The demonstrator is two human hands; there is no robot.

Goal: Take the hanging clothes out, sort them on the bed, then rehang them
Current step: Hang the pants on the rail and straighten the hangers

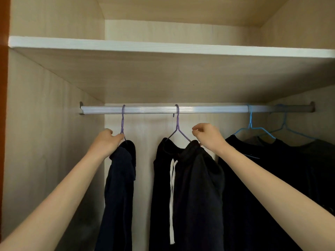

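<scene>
A silver rail [208,109] runs across the wardrobe. A dark navy garment [119,187] hangs at the left on a purple hanger [122,122]. My left hand [107,140] grips that hanger's base at the garment's top. In the middle a black hoodie [195,192] with a white drawstring hangs on a second purple hanger [177,124]. My right hand [208,136] is closed at the hoodie's right shoulder; whether it pinches the hanger or the cloth is unclear. At the right, black clothes [282,178] hang on two blue hangers [251,122].
A white-edged wooden shelf [163,46] sits above the rail. The wardrobe's side walls [45,133] close in left and right. A stretch of bare rail lies between the middle hanger and the blue ones.
</scene>
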